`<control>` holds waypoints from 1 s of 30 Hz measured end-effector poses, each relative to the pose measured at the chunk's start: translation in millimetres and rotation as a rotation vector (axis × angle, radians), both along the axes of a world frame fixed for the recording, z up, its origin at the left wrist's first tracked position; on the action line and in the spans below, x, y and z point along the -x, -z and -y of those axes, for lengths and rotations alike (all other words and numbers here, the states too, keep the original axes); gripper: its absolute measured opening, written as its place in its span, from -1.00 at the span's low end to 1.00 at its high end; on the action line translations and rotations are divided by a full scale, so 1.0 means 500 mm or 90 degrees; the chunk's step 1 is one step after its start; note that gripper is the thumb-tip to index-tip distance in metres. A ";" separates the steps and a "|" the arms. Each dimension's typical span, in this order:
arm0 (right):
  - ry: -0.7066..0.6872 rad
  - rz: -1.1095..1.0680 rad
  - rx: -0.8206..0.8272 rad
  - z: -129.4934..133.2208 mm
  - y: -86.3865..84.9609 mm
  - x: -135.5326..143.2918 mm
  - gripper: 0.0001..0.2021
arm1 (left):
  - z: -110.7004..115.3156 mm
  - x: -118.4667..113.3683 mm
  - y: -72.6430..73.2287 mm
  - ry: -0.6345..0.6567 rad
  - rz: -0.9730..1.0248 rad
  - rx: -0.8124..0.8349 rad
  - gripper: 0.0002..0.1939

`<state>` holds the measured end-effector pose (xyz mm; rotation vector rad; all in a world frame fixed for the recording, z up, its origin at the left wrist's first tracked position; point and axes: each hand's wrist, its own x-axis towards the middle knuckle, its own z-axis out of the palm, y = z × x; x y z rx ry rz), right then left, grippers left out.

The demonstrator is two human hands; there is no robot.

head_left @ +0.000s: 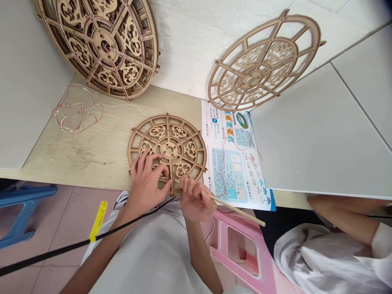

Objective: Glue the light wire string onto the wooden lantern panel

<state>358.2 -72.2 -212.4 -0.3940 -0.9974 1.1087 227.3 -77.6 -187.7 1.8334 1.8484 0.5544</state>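
A round openwork wooden wheel (169,149) with scrollwork panels lies flat on the table in front of me. My left hand (147,179) rests on its near left part, fingers spread and curved, with a small gap between thumb and forefinger. Closed around a thin wooden stick (241,213), my right hand (197,196) is at the wheel's near right rim. One end of the stick reaches out to the right; its other end points at the wheel near my left thumb, and its tip is hard to make out.
A stack of similar wheels (105,45) leans at the back left, and another wheel (251,79) stands against the wall. Tangled thin wire (79,112) lies on the left. A printed sheet (228,163) is right of my wheel. Grey panels (318,134) and another person's arm (346,222) are further right.
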 end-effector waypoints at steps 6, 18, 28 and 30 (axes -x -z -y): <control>0.034 0.033 -0.043 0.002 0.000 0.010 -0.67 | -0.005 0.001 -0.002 0.003 -0.004 0.008 -0.85; 0.028 0.081 -0.037 -0.010 -0.008 0.026 -0.58 | -0.004 0.002 -0.009 0.015 0.008 0.032 -0.80; -0.012 -0.124 0.233 -0.047 -0.019 -0.014 -0.57 | -0.004 0.001 -0.005 0.001 0.019 0.032 -0.80; -0.006 -0.132 0.233 -0.045 -0.018 -0.018 -0.56 | -0.005 0.000 -0.006 -0.001 0.017 0.031 -0.81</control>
